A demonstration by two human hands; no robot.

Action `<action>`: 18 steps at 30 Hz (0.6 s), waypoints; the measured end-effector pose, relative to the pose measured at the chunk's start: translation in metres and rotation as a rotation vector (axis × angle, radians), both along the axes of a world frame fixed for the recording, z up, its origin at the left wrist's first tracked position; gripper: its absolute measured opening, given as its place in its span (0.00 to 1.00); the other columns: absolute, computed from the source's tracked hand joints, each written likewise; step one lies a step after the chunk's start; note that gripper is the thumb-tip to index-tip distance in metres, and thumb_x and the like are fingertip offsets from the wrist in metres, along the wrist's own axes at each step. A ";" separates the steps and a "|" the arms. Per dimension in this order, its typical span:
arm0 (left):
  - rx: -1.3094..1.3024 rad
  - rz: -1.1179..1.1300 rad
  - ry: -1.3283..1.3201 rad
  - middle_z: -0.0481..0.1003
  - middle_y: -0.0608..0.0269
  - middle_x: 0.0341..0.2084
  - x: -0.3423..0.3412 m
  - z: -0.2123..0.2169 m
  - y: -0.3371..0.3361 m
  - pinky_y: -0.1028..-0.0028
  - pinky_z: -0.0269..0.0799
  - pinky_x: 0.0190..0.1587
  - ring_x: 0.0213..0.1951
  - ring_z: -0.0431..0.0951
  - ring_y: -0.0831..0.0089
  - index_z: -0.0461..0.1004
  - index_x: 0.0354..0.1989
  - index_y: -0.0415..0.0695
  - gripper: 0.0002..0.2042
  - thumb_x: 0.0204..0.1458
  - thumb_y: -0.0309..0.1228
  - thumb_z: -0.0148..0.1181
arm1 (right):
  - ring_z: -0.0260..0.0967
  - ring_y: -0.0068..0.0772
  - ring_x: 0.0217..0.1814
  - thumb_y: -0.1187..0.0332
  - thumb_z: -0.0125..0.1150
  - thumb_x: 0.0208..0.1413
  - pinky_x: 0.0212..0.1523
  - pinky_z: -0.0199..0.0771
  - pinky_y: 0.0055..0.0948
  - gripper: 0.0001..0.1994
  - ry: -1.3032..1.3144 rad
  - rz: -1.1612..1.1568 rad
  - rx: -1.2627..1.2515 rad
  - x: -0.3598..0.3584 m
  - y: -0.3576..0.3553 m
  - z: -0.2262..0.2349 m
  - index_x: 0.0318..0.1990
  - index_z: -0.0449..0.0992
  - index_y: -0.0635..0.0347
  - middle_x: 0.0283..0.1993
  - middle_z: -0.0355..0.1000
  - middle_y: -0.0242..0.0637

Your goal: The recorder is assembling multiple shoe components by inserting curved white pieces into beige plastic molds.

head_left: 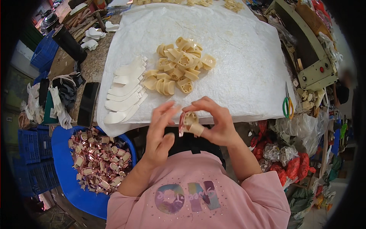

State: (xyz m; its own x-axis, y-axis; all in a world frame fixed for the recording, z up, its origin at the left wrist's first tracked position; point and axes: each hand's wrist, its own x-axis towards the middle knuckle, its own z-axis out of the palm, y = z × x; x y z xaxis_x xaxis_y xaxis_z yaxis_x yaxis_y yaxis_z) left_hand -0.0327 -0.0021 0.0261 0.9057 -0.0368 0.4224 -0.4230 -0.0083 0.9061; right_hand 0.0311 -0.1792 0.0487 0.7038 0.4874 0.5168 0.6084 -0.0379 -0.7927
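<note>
My right hand (217, 124) grips a cream plastic shoe-heel-shaped piece (191, 120) between thumb and fingers, just in front of the table edge. A shiny pink strip (181, 125) runs along the left side of that piece. Beside it, my left hand (159, 131) has its fingers and thumb apart; its fingertips are close to the strip and hold nothing I can see. Beyond my hands, a heap of similar cream pieces (185, 61) lies on the white sheet (240, 57). To its left, curved white strips (124, 93) overlap in a row.
A blue tub (63, 162) at lower left holds many shiny pink-covered pieces (101, 160). A black phone (89, 101) lies left of the sheet. Scissors (288, 105) with green and orange handles lie at the right edge, near a greenish machine (316, 72). Red bags (297, 168) sit below right.
</note>
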 end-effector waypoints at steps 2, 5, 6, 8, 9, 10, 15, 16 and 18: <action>-0.144 -0.364 0.507 0.66 0.57 0.50 -0.004 0.005 0.008 0.77 0.64 0.42 0.41 0.69 0.75 0.44 0.66 0.36 0.34 0.59 0.49 0.40 | 0.70 0.34 0.35 0.76 0.68 0.40 0.36 0.72 0.29 0.24 0.095 0.052 -0.116 -0.018 0.000 0.012 0.50 0.70 0.59 0.40 0.73 0.37; -0.337 -0.426 0.452 0.67 0.57 0.44 -0.006 -0.001 -0.007 0.78 0.66 0.40 0.37 0.69 0.75 0.49 0.63 0.37 0.27 0.59 0.39 0.40 | 0.66 0.34 0.33 0.76 0.70 0.39 0.34 0.70 0.28 0.25 0.011 0.075 -0.007 -0.023 0.007 0.000 0.49 0.72 0.55 0.39 0.72 0.34; -0.332 -0.423 0.452 0.67 0.57 0.44 -0.007 -0.002 -0.013 0.78 0.66 0.40 0.37 0.69 0.75 0.49 0.63 0.37 0.27 0.59 0.39 0.40 | 0.65 0.35 0.35 0.74 0.69 0.41 0.33 0.69 0.26 0.24 -0.045 0.024 -0.016 -0.025 0.006 -0.002 0.49 0.72 0.55 0.37 0.71 0.34; -0.305 -0.253 0.361 0.67 0.58 0.40 -0.010 -0.007 -0.022 0.78 0.67 0.38 0.36 0.70 0.76 0.50 0.61 0.39 0.23 0.59 0.35 0.39 | 0.64 0.35 0.36 0.73 0.68 0.42 0.32 0.69 0.24 0.22 -0.098 -0.027 -0.020 -0.026 0.005 -0.007 0.49 0.72 0.54 0.35 0.69 0.33; -0.300 -0.255 0.365 0.67 0.58 0.40 -0.010 -0.006 -0.023 0.78 0.67 0.38 0.36 0.70 0.76 0.50 0.61 0.39 0.23 0.59 0.35 0.39 | 0.64 0.35 0.39 0.69 0.65 0.47 0.33 0.69 0.23 0.19 -0.165 -0.106 -0.052 -0.026 0.005 -0.009 0.48 0.72 0.55 0.34 0.69 0.33; -0.338 -0.246 0.386 0.67 0.59 0.39 -0.012 -0.004 -0.024 0.77 0.67 0.36 0.36 0.70 0.75 0.50 0.60 0.40 0.22 0.59 0.35 0.38 | 0.63 0.35 0.42 0.66 0.62 0.51 0.34 0.70 0.23 0.16 -0.227 -0.190 -0.089 -0.028 0.004 -0.011 0.48 0.72 0.55 0.33 0.68 0.33; -0.494 -0.245 0.298 0.67 0.57 0.43 -0.010 0.007 -0.039 0.78 0.69 0.33 0.36 0.72 0.76 0.44 0.64 0.42 0.29 0.62 0.49 0.35 | 0.69 0.25 0.29 0.65 0.55 0.56 0.21 0.73 0.20 0.11 0.749 0.146 0.216 -0.018 0.006 -0.001 0.43 0.72 0.60 0.38 0.67 0.36; -0.445 -0.152 0.344 0.66 0.55 0.46 -0.008 0.011 -0.044 0.77 0.70 0.37 0.39 0.71 0.75 0.42 0.65 0.41 0.34 0.60 0.55 0.33 | 0.70 0.21 0.24 0.67 0.53 0.57 0.13 0.72 0.18 0.10 1.053 0.265 0.272 -0.014 0.004 0.005 0.41 0.72 0.63 0.44 0.66 0.38; -0.306 -0.122 0.303 0.66 0.55 0.47 -0.010 0.012 -0.048 0.77 0.70 0.39 0.41 0.70 0.75 0.43 0.64 0.39 0.34 0.60 0.55 0.33 | 0.69 0.21 0.22 0.68 0.53 0.57 0.13 0.72 0.19 0.08 1.031 0.328 0.262 -0.010 -0.004 0.001 0.39 0.72 0.63 0.41 0.67 0.37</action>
State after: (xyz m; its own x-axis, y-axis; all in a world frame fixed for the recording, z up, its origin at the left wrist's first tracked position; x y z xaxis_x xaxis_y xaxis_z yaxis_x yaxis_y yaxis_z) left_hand -0.0428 -0.0504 0.0380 0.9871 -0.0654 0.1463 -0.1189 0.3132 0.9422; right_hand 0.0207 -0.1829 0.0492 0.7124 0.6902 -0.1271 -0.3965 0.2464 -0.8843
